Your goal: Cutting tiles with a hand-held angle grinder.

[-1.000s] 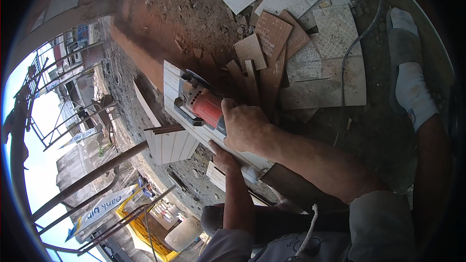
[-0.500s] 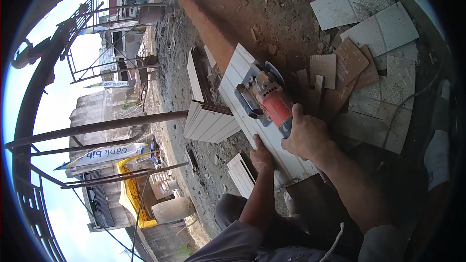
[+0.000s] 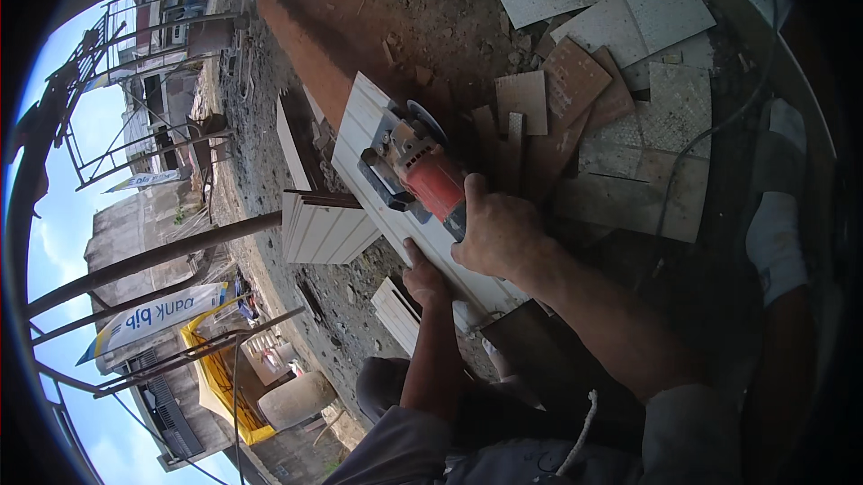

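My right hand [image 3: 503, 229] is wrapped round the rear handle of a red handheld tile cutter [image 3: 438, 184]. The cutter's base plate rests on a long white tile [image 3: 467, 267] with faint lengthwise lines, and its round blade [image 3: 427, 123] shows at the right edge near the tile's far end. Lower down, my left hand [image 3: 424, 280] grips the tile's left edge, one finger stretched along it; its other fingers are partly hidden. The tile's near end lies by a dark flat piece [image 3: 530, 341] close to my legs.
Stacked white tiles [image 3: 328, 231] stand left of the work, with more strips [image 3: 395, 310] nearer me. Loose brown and pale tiles [image 3: 643, 157] cover the ground at right, crossed by a dark cable [image 3: 670, 193]. A metal pole [image 3: 162, 260] runs in from the left.
The whole view has shifted, so the scene sits further left in the picture. Both hands, the cutter and the tile keep nearly the same places relative to one another.
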Demonstrator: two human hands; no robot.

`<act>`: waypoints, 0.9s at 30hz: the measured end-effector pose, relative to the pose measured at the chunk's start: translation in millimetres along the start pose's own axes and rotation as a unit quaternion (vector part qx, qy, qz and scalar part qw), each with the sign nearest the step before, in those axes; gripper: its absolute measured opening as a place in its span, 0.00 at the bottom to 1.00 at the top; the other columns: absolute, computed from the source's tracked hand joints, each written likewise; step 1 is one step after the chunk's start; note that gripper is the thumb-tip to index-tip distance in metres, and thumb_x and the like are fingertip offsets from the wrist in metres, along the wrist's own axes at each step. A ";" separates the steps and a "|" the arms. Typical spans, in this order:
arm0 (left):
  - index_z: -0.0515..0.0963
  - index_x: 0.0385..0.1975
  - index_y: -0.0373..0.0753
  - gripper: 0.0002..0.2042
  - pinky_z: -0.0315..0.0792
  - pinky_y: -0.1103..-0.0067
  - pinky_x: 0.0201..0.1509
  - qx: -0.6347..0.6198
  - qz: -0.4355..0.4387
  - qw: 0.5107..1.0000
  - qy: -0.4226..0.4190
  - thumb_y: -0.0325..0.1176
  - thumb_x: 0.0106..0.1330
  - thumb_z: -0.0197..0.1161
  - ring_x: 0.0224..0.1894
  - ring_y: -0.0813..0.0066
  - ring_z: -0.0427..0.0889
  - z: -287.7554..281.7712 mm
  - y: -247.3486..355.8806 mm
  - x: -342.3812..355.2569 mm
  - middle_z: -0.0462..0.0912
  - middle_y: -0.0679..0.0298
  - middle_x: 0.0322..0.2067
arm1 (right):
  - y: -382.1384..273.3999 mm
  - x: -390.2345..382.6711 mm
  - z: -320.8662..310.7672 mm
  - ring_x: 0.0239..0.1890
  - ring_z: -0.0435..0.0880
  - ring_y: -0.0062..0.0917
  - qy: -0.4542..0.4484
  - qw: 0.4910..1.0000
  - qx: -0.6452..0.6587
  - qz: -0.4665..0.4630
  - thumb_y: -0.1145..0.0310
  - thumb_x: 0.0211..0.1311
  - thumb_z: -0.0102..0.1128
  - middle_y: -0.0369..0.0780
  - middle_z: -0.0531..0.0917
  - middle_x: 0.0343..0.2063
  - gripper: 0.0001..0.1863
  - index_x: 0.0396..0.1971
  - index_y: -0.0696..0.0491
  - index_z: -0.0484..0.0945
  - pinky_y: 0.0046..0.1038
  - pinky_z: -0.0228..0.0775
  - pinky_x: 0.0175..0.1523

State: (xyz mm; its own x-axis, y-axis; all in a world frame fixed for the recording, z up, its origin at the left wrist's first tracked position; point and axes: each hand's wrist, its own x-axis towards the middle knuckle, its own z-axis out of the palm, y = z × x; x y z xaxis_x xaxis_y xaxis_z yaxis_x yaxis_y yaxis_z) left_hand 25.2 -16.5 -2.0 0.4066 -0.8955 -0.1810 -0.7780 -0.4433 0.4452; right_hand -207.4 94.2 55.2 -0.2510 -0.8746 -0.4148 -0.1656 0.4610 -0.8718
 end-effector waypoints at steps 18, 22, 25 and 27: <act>0.42 0.73 0.53 0.35 0.76 0.67 0.30 0.122 0.095 0.984 -0.092 0.47 0.71 0.52 0.33 0.61 0.84 -0.3 -24.0 28.4 0.82 0.50 0.36 | 4.9 -10.0 -3.5 0.41 0.85 0.45 0.019 0.999 0.017 -0.020 0.65 0.46 0.62 0.57 0.82 0.36 0.37 0.55 0.67 0.59 0.39 0.78 0.50; 0.41 0.73 0.50 0.36 0.76 0.67 0.31 0.195 0.128 0.967 -0.106 0.47 0.71 0.52 0.34 0.60 0.84 3.4 -21.8 14.9 0.82 0.50 0.36 | 11.2 -10.1 -0.6 0.41 0.85 0.46 0.025 0.999 0.011 -0.017 0.65 0.46 0.63 0.57 0.82 0.36 0.37 0.54 0.67 0.59 0.39 0.78 0.49; 0.42 0.73 0.50 0.35 0.76 0.67 0.31 0.197 0.142 0.964 -0.105 0.48 0.71 0.51 0.35 0.61 0.84 2.7 -18.4 8.8 0.82 0.49 0.37 | 12.3 -12.3 -2.9 0.41 0.85 0.46 0.018 0.999 0.023 -0.015 0.65 0.46 0.65 0.57 0.82 0.36 0.37 0.54 0.68 0.59 0.38 0.79 0.49; 0.42 0.73 0.49 0.35 0.77 0.67 0.31 0.198 0.160 0.961 -0.108 0.48 0.71 0.52 0.36 0.60 0.85 0.3 -17.5 7.0 0.82 0.48 0.38 | 11.0 -14.5 -4.5 0.41 0.85 0.46 0.020 0.999 0.022 -0.016 0.65 0.46 0.65 0.57 0.82 0.36 0.38 0.54 0.68 0.59 0.38 0.79 0.49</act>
State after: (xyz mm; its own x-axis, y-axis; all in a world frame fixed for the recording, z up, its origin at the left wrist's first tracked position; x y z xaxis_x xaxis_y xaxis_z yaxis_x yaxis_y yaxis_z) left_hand 41.5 -15.1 -11.3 0.0395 -0.9570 -0.2875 -0.9853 -0.0852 0.1482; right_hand -209.9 112.6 52.8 -0.2837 -0.8818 -0.3768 -0.1327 0.4253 -0.8953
